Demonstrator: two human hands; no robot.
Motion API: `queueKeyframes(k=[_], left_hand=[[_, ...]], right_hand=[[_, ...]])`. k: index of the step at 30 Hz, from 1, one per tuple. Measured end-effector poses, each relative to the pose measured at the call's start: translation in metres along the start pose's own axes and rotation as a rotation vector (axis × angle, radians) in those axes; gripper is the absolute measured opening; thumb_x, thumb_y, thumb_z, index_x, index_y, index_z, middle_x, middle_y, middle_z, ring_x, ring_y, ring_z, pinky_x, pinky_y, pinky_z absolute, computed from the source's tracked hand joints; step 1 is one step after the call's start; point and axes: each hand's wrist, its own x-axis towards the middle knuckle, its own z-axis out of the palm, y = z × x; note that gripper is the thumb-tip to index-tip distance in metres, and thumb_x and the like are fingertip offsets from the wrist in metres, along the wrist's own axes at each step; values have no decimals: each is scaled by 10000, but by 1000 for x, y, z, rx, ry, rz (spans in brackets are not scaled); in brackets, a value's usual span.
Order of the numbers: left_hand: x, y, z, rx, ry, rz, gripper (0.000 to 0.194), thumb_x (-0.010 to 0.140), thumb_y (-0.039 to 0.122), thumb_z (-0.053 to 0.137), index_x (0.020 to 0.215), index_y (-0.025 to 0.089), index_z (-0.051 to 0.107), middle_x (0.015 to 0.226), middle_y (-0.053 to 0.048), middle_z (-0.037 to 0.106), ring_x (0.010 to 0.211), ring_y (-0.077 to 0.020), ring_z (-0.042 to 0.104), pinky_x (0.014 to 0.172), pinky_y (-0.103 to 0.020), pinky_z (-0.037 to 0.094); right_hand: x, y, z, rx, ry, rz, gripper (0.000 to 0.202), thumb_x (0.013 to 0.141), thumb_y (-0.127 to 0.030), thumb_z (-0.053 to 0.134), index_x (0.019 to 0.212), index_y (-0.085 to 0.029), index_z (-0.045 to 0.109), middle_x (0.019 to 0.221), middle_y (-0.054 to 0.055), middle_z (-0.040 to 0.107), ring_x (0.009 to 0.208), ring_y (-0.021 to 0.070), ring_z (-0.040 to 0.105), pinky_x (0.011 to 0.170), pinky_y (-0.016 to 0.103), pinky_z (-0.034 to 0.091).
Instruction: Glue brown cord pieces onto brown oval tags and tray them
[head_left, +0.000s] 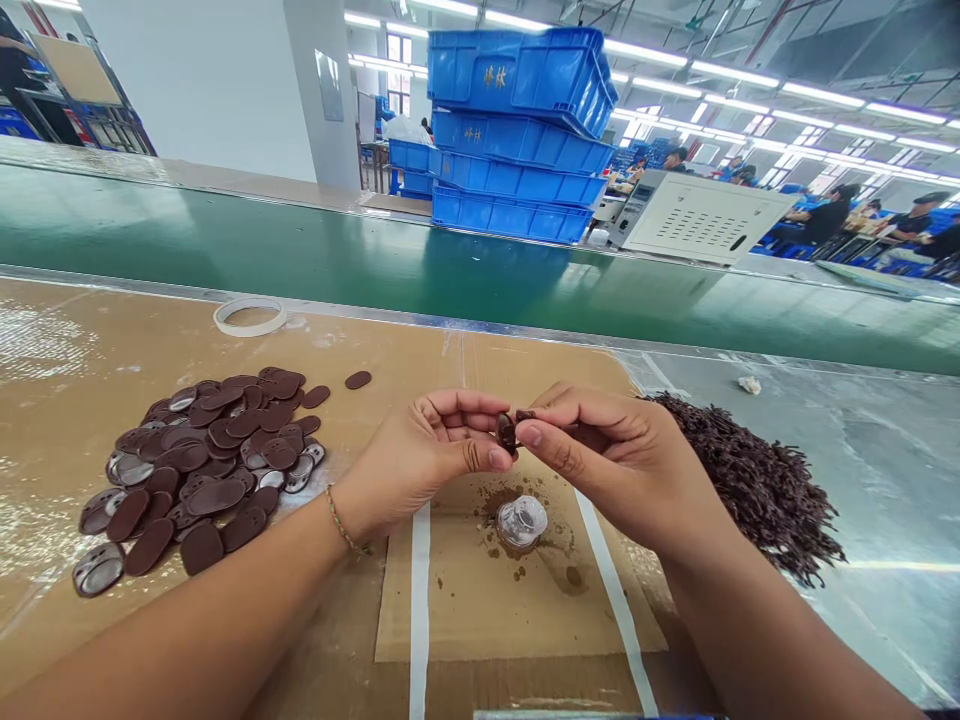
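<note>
My left hand (439,440) pinches a small dark brown oval piece (505,432) on its edge between thumb and fingers. Right against it, my right hand (622,460) has thumb and forefinger closed on a small dark brown strip (525,414), mostly covered by the fingers. Below both hands a small clear cup (522,522) stands on a taped cardboard sheet (487,620), ringed by brown stains. Many similar brown oval pieces (217,450) lie heaped to the left of my left hand. Behind my right hand is a heap of thin dark brown strips (757,490).
A roll of tape (250,317) lies at the table's far left. Beyond the table's edge runs a green conveyor belt (322,245). Across it stand stacked blue crates (517,150) and a pale metal box (705,215). Several people sit at tables in the right background.
</note>
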Motion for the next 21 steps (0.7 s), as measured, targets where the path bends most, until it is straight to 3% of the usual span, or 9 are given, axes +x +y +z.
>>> queueKeyframes(k=[6,21], left_hand=[[1,1,1,8,10,5,385,566,159,992,910,184,820,855,-20,800,738,-84,744,744,-150,626],[-1,1,3,4,51,-31,411,555,160,993,915,148,796,868,-52,806,718,-106,733,745,-205,610]], right_hand=[[0,0,1,20,32,25,272,869,-463,819,729,-232,787,704,22,718,658,150,640,608,267,518],[2,-1,4,44,61,67,281,839,-462,831,710,-217,784,687,29,715,630,156,638,576,267,531]])
